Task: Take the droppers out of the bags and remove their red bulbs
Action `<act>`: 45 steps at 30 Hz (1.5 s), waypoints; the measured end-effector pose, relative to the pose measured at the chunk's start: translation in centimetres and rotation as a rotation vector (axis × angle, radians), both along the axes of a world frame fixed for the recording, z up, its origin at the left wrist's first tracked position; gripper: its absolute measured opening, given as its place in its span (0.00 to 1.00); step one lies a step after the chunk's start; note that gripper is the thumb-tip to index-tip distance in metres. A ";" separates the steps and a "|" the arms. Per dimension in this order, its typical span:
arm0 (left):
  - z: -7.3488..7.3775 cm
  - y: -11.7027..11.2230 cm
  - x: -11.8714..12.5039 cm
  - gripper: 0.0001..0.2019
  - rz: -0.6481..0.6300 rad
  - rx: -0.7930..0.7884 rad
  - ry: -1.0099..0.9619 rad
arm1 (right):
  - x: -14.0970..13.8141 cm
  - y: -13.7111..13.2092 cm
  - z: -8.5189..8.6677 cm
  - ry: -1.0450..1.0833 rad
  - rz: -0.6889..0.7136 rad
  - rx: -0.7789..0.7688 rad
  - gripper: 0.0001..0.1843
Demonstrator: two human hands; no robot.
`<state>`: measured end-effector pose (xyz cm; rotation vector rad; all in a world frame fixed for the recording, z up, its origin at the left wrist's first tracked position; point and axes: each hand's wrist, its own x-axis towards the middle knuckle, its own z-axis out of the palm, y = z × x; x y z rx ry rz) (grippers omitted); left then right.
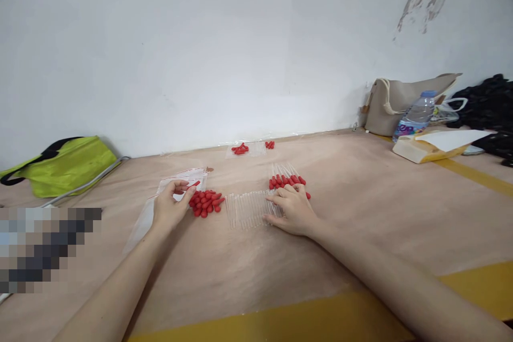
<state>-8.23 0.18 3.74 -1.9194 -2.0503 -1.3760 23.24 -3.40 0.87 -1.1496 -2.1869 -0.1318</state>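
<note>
My left hand (173,204) pinches a red rubber dropper bulb (195,184) between thumb and fingertips. Just right of it lies a heap of similar red bulbs (206,202). My right hand (292,208) rests over the right end of a row of thin clear dropper tubes (246,208), its thumb and index finger apart and touching them. Whether a tube is lifted between these fingers is hard to make out. Beyond my right hand is a group of assembled droppers (286,180), red bulbs toward me and clear tubes pointing away; my fingers partly cover it.
Small clear bags with red bulbs (240,148) lie near the wall. A flat plastic zip bag (146,219) is under my left hand. A lime-green bag (74,165) is at left; a grey handbag (395,101), water bottle (417,115) and tissue pack (425,149) stand right.
</note>
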 end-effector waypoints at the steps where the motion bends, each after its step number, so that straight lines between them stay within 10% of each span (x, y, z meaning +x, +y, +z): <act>1: -0.1 0.2 0.0 0.16 0.010 -0.009 -0.007 | 0.0 0.0 0.0 -0.007 0.001 0.001 0.22; 19: -0.5 0.9 0.0 0.15 -0.002 -0.103 0.104 | 0.4 0.2 0.1 0.141 -0.124 0.031 0.20; 25: 0.3 0.2 0.4 0.13 0.047 0.104 0.180 | 1.8 0.9 0.6 0.227 -0.248 0.029 0.12; 29: 1.4 -0.7 3.2 0.09 -0.130 0.180 0.317 | 3.7 1.7 0.6 0.233 -0.350 -0.074 0.10; 35: 1.4 0.5 11.1 0.08 -0.449 -0.106 0.488 | 6.0 2.6 0.2 0.244 -0.440 -0.162 0.12; 45: 0.9 4.7 17.9 0.15 -0.538 -0.272 0.521 | 6.5 2.5 0.3 0.254 -0.459 -0.181 0.12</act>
